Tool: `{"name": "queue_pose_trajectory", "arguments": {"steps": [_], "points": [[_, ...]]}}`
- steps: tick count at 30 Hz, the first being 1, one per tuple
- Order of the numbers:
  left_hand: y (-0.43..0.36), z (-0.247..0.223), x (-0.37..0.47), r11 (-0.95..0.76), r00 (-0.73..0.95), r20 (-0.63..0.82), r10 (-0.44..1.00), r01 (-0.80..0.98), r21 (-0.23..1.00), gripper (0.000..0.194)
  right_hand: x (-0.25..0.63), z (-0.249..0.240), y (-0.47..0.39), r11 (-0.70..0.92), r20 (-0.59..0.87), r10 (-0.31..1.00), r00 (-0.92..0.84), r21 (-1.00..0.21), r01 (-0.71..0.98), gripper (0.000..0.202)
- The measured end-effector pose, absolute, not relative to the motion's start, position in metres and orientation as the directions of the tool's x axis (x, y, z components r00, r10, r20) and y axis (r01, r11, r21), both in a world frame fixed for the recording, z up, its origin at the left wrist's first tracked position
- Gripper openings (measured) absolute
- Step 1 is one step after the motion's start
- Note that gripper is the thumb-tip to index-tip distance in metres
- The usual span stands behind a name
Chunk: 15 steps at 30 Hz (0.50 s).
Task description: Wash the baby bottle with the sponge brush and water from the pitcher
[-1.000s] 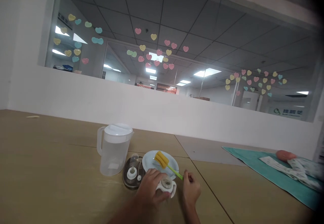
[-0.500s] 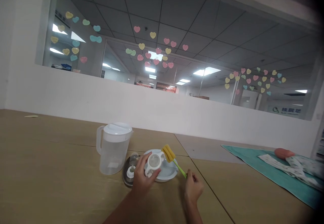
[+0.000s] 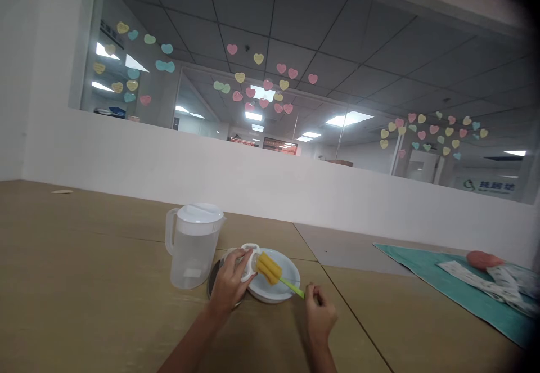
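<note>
My left hand [image 3: 230,280] is closed around a small baby bottle with white handles [image 3: 250,265], its mouth turned to the right. In my right hand [image 3: 319,312] is the green handle of a yellow sponge bottle brush [image 3: 270,268], pinched near its end. The sponge head is right at the bottle's mouth; whether its tip is inside cannot be made out. Beneath both lies a white basin [image 3: 292,274]. A dark round tray [image 3: 212,290] is mostly hidden behind my left hand, along with the small parts on it.
A lidded clear pitcher [image 3: 194,255] with liquid stands left of the tray. On the right, a teal cloth [image 3: 422,266] bears a patterned white cloth [image 3: 466,280] and a reddish rounded object [image 3: 483,260]. A white wall with a window rises behind the table.
The bottle has turned so its mouth faces right, towards the brush. The sponge head has moved left and down to meet it. My left hand now covers most of the tray.
</note>
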State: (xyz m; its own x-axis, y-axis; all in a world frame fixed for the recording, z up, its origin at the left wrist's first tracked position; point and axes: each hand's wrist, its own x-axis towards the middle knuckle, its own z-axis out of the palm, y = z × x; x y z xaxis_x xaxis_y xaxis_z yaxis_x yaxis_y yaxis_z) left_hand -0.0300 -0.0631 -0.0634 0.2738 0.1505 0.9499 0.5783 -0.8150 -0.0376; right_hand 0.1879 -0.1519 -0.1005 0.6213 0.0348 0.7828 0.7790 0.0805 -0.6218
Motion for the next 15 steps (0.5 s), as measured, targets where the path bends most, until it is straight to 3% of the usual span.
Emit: {"name": "queue_pose_trajectory", "arguments": {"steps": [2, 4, 6, 15], "points": [[-0.063, -0.061, -0.032, -0.813, 0.309, 0.946, 0.1, 0.573, -0.102, 0.045, 0.189, -0.103, -0.152, 0.022, 0.909, -0.071, 0.411, -0.411, 0.912, 0.038], [-0.065, -0.059, -0.033, -0.818, 0.355, 0.931, 0.08, 0.558, -0.142, 0.046, 0.189, -0.103, -0.153, 0.008, 0.972, -0.087, 0.22, -0.22, 0.976, 0.035], [-0.068, -0.059, -0.032, -0.826, 0.413, 0.909, 0.056, 0.53, -0.189, 0.046, 0.187, -0.101, -0.155, 0.023, 0.992, -0.068, 0.107, -0.106, 0.994, 0.035], [-0.079, -0.061, -0.017, -0.797, 0.496, 0.862, -0.102, 0.478, -0.37, 0.037, 0.172, -0.1, -0.152, 0.147, 1.0, 0.001, 0.026, -0.026, 0.989, 0.03]]}}
